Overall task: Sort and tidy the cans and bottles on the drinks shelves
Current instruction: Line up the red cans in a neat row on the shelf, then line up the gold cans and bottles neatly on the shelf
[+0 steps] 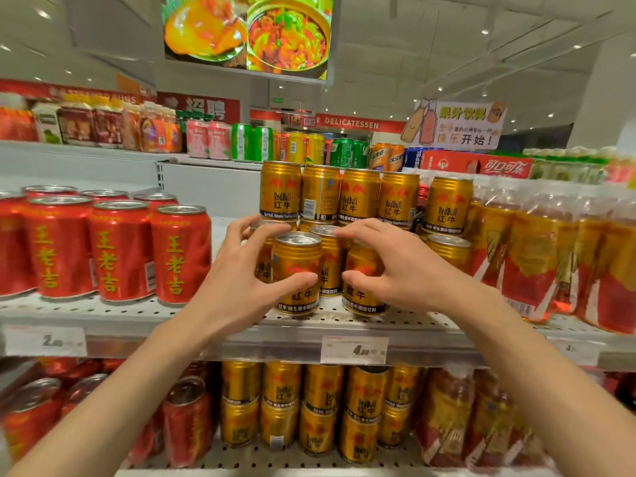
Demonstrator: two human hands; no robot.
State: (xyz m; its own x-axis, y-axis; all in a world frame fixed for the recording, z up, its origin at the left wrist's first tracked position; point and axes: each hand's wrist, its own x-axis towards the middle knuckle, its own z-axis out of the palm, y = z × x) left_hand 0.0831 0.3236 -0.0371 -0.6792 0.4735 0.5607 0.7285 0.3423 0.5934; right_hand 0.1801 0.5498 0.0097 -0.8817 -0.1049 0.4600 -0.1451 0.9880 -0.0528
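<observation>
Left hand (pixel 241 270) grips a gold can (pixel 296 270) beside red cans (pixel 120 249).

Gold cans (pixel 296 270) stand upright at the front edge of the shelf (pixel 378 327), more gold cans stacked behind them, red cans (pixel 120 251) to their left.

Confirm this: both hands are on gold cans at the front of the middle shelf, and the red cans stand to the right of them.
One thing is wrong. The head view shows the red cans to the left of the gold cans, not the right. The left hand and right hand are indeed on gold cans at the front of the middle shelf.
</observation>
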